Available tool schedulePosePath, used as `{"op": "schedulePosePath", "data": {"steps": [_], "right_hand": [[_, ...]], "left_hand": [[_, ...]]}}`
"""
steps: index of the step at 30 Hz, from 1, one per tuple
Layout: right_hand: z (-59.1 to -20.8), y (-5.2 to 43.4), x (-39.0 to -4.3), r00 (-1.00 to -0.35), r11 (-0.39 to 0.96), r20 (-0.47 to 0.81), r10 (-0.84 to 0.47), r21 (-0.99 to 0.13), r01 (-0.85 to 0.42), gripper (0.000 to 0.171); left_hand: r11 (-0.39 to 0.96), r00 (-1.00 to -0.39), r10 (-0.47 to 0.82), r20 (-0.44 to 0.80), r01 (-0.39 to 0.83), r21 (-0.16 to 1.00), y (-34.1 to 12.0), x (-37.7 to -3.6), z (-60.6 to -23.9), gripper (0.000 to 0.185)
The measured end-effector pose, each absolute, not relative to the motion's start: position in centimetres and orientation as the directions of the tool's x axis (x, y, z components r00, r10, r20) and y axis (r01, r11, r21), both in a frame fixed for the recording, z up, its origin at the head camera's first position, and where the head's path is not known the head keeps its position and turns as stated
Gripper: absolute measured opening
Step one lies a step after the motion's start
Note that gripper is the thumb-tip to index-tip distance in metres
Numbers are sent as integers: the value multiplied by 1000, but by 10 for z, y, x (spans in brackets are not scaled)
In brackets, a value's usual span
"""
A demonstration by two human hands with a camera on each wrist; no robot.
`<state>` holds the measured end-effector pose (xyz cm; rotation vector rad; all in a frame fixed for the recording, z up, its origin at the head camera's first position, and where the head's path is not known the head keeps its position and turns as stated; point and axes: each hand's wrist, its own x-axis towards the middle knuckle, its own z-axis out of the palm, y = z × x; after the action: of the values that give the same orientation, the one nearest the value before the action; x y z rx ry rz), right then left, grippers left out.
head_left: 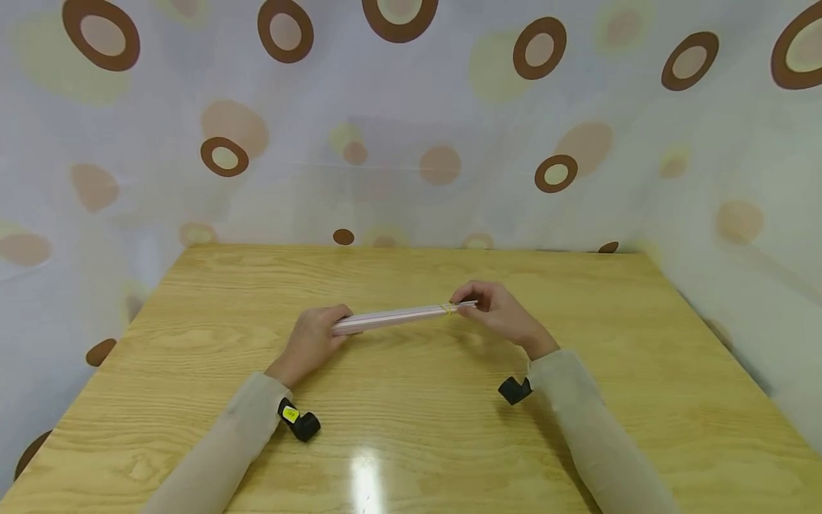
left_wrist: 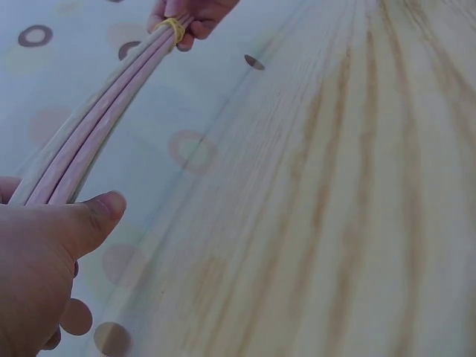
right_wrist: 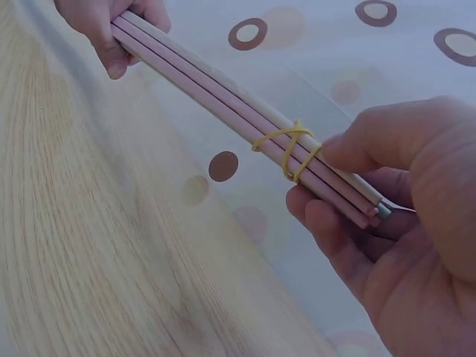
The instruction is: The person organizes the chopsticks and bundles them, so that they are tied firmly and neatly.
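A bundle of thin pale pink and whitish sticks [head_left: 392, 318] is held between the two hands above the table. Its left end lies in the left hand [head_left: 312, 335], thumb along the sticks in the left wrist view. Near the other end, a yellow rubber band [right_wrist: 288, 151] is wound round the bundle and crosses over itself. The right hand [head_left: 504, 314] pinches that end, thumb and fingers right at the band. In the right wrist view, the stick ends [right_wrist: 375, 213] stick out past the band, one of them greenish.
The wooden table [head_left: 398, 414] spreads under both arms. Behind it and at the sides hangs a white sheet [head_left: 385, 93] with brown and beige circles. A black wrist camera [head_left: 302, 422] sits at the left cuff, another black camera [head_left: 514, 390] at the right.
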<state>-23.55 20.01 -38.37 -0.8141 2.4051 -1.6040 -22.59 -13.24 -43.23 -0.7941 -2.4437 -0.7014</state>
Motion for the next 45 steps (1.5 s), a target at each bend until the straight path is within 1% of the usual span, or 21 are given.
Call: {"op": "schedulePosePath", "data": {"steps": [4,8,16,19,25,30,36,41,45], "right_hand": [[-386,200,-232,-862,304,172,-477,-888,-346,14],[-389,199,-231,-878,313,183,-443,-886,-343,16],[-394,187,-229,-898,392,192,-396,-849,-354,19],[-392,188,-230,-892,398,198,-406,-840,-368,20],[-385,196,-233,-845,333,207,-493,-853,-402,28],[-382,200,-235,-840,324,217,-496,-852,-412,21],[-381,195,-233,-854,368,216,-474,-832,-415,14],[-381,189,-230,-870,456,213,-444,-783,-424,17],[-383,184,-229,-869,505,222,-442,-739,-446,20]], "left_hand": [[691,-737,402,544,634,348,-131,-225,-432,21],[687,-744,387,544,627,368,-130,-224,-432,22],[668,-717,409,565,657,350,-126,-223,-434,22],[673,-724,400,562,648,356,-125,-224,-435,23],[669,-746,383,545,631,394,-126,-225,-434,23],[660,-745,377,550,633,405,-128,-224,-436,22],[643,-743,379,551,640,421,-128,-224,-438,21],[629,-749,391,535,642,439,-124,-224,-439,21],[630,-746,403,530,646,431,-121,-223,-438,21]]}}
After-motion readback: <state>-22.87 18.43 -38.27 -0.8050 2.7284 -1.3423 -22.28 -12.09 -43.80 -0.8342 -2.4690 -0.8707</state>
